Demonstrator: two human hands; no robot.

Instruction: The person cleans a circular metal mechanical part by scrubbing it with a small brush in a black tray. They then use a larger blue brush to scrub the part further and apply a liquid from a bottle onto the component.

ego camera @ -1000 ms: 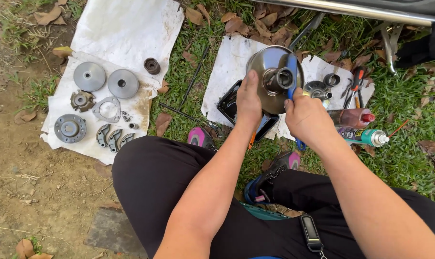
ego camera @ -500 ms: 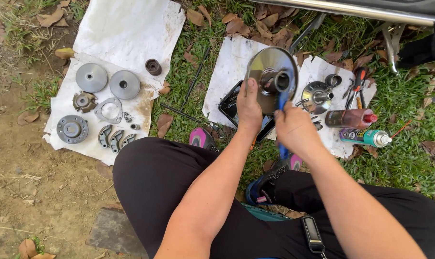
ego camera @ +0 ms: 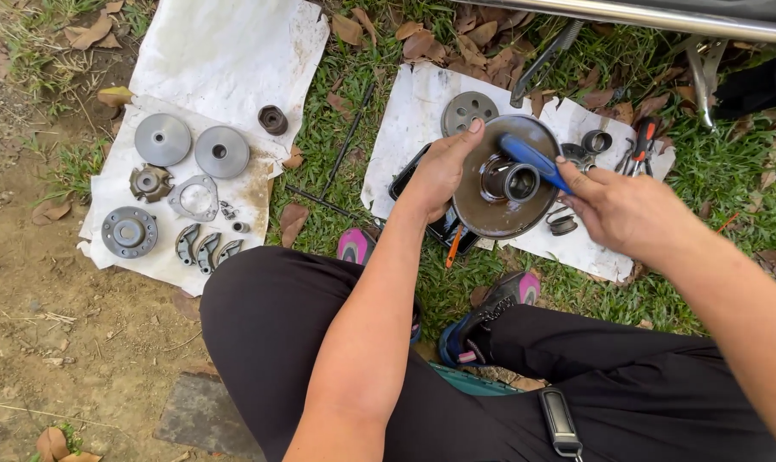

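My left hand (ego camera: 439, 171) grips the left rim of a round, greasy metal pulley disc (ego camera: 490, 210) with a short hub tube in its middle, holding it up facing me. My right hand (ego camera: 632, 210) holds a blue-handled brush (ego camera: 533, 158) whose handle lies across the top of the disc near the hub. Both hands hover above a dirty white cloth (ego camera: 413, 120) on the grass. A black tray (ego camera: 443, 231) lies partly hidden under the disc.
A second white cloth (ego camera: 225, 51) at left carries two round grey discs (ego camera: 191, 145), a hub plate (ego camera: 129, 231), several small parts and a black bushing (ego camera: 273, 119). Tools with red handles (ego camera: 643, 141) lie at right. My legs in black trousers (ego camera: 259, 325) fill the bottom.
My right hand moved off the disc to the right and now holds the brush across its top. The disc has tilted so its hub side faces me more fully.
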